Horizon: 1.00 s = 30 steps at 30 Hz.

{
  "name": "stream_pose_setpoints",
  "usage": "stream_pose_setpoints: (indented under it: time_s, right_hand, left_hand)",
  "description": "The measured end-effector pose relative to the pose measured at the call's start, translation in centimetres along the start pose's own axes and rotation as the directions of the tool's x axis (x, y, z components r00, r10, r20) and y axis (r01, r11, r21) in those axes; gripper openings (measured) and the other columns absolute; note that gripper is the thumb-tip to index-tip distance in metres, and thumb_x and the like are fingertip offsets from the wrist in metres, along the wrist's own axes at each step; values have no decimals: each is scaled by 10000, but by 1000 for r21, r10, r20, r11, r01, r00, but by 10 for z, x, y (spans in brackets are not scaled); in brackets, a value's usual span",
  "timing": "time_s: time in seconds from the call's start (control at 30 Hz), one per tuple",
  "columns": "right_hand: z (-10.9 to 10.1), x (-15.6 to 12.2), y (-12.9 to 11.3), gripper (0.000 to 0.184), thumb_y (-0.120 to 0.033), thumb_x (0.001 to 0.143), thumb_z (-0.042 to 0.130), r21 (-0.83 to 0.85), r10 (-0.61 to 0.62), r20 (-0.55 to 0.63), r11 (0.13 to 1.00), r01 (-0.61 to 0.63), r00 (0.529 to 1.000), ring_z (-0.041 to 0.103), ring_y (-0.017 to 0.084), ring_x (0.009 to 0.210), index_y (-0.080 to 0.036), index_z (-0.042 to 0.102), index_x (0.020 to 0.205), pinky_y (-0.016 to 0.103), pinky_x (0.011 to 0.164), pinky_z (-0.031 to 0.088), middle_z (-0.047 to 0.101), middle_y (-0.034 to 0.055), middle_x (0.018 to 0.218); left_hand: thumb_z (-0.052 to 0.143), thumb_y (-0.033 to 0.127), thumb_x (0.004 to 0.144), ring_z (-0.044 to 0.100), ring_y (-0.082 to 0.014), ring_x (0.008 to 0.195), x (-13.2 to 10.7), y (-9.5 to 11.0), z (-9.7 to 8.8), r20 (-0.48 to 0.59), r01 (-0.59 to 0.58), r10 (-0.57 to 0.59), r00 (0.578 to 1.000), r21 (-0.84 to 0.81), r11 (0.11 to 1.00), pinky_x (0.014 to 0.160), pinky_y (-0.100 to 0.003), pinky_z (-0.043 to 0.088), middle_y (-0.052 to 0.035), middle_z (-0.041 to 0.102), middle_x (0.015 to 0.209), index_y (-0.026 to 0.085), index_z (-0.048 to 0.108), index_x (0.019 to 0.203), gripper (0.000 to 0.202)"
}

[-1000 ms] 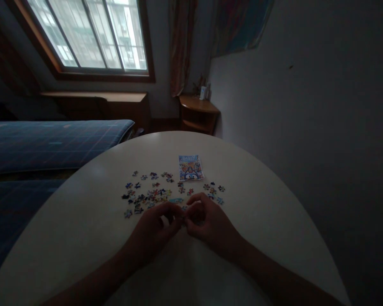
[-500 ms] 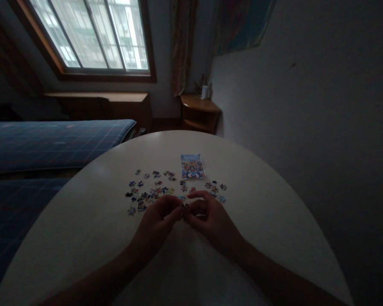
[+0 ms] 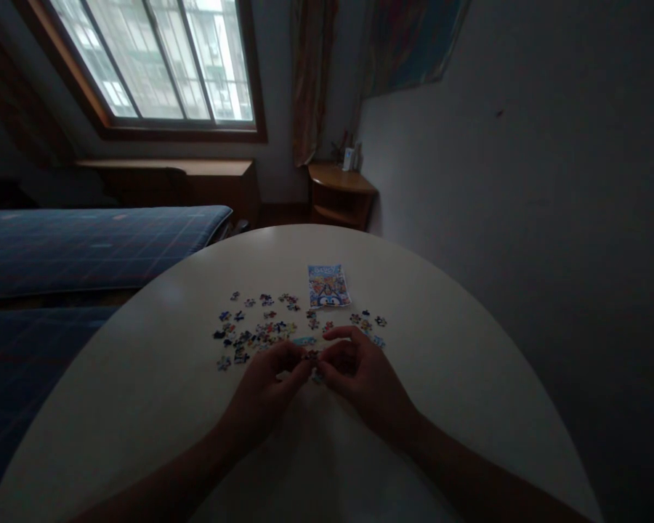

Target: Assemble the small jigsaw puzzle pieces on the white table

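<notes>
Left hand (image 3: 264, 381) and right hand (image 3: 364, 379) pinching a small, dark, multicoloured jigsaw piece (image 3: 311, 355)
Both grip it over the round, cream-white table (image 3: 447, 363); whether it is one piece or several joined, I cannot tell; loose, multicoloured puzzle pieces (image 3: 243, 338) lie scattered mostly leftward, near a rectangular, blue, printed packet or sheet (image 3: 328, 287) bearing a cartoon face

I see a bare left hand (image 3: 267, 385), a bare right hand (image 3: 365, 381) and uncovered forearms (image 3: 168, 468) tapering from seven and five o'clock.
</notes>
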State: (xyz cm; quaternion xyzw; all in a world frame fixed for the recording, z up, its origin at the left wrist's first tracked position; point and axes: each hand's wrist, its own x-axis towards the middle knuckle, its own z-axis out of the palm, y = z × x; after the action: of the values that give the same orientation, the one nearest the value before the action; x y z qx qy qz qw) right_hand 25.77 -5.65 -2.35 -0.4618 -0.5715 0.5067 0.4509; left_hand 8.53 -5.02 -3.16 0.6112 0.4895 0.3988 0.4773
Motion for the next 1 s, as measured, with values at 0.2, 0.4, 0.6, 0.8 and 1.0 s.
stream_pose_setpoints:
  time_s: [0.2, 0.4, 0.6, 0.8, 1.0]
  right_hand:
    - [-1, 0, 1, 293, -206, 769, 683, -39, -30, 8, 999, 30, 1000, 688, 149, 722, -214, 544, 1027, 311, 704, 559, 698, -14, 774]
    - [-2, 0, -1, 286, -232, 768, 707, -23, -7, -2, 1000, 7, 1000, 711, 163, 752, -213, 560, 1012, 322, 726, 575, 722, -2, 800]
    - [-2, 0, 0, 285, -268, 769, 724, 26, 17, -11, 1000, -16, 1000, 720, 171, 761, -206, 570, 1001, 324, 728, 578, 733, 11, 805]
    - [-2, 1, 0, 229, -290, 778, 721, 26, 26, -7, 999, -26, 1000, 722, 175, 763, -198, 607, 955, 318, 706, 578, 744, 25, 814]
    - [-3, 2, -2, 220, -286, 772, 724, 21, 14, -36, 1000, -13, 999, 725, 176, 755, -194, 618, 941, 316, 705, 578, 744, 22, 796]
  left_hand:
    - [605, 404, 792, 568, -164, 650, -2, 9, -2, 19, -1, -1, 1000, 104, 995, 595, -249, 436, -25, 630, 677, 178, 614, 699, 245]
    - [596, 434, 795, 542, -154, 604, -2, 10, -1, 39, 23, -27, 999, 105, 994, 563, -239, 420, -8, 589, 621, 183, 580, 662, 284]
    - [606, 440, 800, 520, -137, 564, -1, 4, 2, 26, 32, -33, 999, 41, 999, 547, -233, 410, 9, 561, 587, 181, 566, 650, 302]
    - [607, 460, 836, 520, -123, 558, -2, -1, 4, 20, 37, -37, 999, 16, 999, 539, -220, 402, 18, 559, 595, 179, 566, 661, 334]
    - [616, 489, 838, 524, -125, 564, -2, -2, 3, 30, 50, -52, 998, 37, 998, 546, -223, 400, 12, 570, 601, 174, 580, 662, 363]
